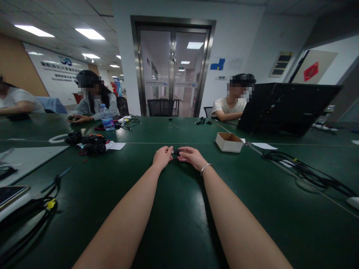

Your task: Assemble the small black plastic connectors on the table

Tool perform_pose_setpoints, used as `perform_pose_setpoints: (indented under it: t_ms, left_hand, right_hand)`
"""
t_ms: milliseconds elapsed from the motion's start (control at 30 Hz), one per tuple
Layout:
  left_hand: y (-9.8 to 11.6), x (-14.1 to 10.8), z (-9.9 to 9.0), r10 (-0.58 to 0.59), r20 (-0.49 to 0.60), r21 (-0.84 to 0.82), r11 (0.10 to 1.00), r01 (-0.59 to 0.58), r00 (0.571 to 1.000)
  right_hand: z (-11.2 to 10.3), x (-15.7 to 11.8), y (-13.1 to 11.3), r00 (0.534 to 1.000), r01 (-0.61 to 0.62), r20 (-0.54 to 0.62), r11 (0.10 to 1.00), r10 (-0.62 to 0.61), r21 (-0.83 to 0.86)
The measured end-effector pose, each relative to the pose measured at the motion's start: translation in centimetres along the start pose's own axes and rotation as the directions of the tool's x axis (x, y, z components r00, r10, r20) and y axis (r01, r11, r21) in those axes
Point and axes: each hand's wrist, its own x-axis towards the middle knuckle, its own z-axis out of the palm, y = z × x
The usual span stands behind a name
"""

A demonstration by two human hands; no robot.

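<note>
Over the middle of the green table, a small dark cylinder-like piece [176, 152] spans the gap between my two hands. My left hand [162, 157] is closed, pinching its left end, where a bit of silver shows near the fingertips. Thumb and fingers of my right hand [193, 157] close round the black right end. What exactly this piece is, I cannot make out, as the fingers cover both ends. A silver bracelet [205, 169] circles my right wrist.
An open cardboard box [229, 142] stands right of my hands, with a large black monitor [286, 108] beyond. Black cables [303, 170] lie at right. Leftward are tangled black gear [94, 143], a water bottle [107, 117] and a phone [12, 195]. Several people sit across the table.
</note>
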Motion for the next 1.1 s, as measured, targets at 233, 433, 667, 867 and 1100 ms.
perform_pose_setpoints:
  t_ms: [233,433,667,867,1100]
  left_hand:
    - [0.6,-0.4,-0.4,-0.024,0.003,0.048,0.999,0.024,1.000]
    - [1.3,-0.6,-0.8,-0.048,-0.007,0.125,0.991,0.048,0.999]
    - [1.8,-0.9,-1.0,-0.067,-0.002,0.159,0.985,0.067,0.998]
    - [2.1,-0.9,-1.1,-0.091,0.011,0.188,0.978,0.087,0.996]
    - [1.8,-0.9,-1.0,-0.069,0.003,0.160,0.985,0.068,0.998]
  right_hand:
    - [-0.2,0.0,0.2,0.999,0.023,0.035,1.000,-0.023,0.000]
    - [-0.1,-0.1,0.1,0.998,0.034,0.045,0.999,-0.034,-0.001]
    - [0.0,-0.2,0.1,0.998,0.042,0.036,0.999,-0.042,-0.013]
    - [0.0,-0.2,0.1,0.997,0.056,0.051,0.998,-0.054,-0.033]
    - [0.1,0.0,0.2,0.998,0.054,0.039,0.998,-0.053,-0.027]
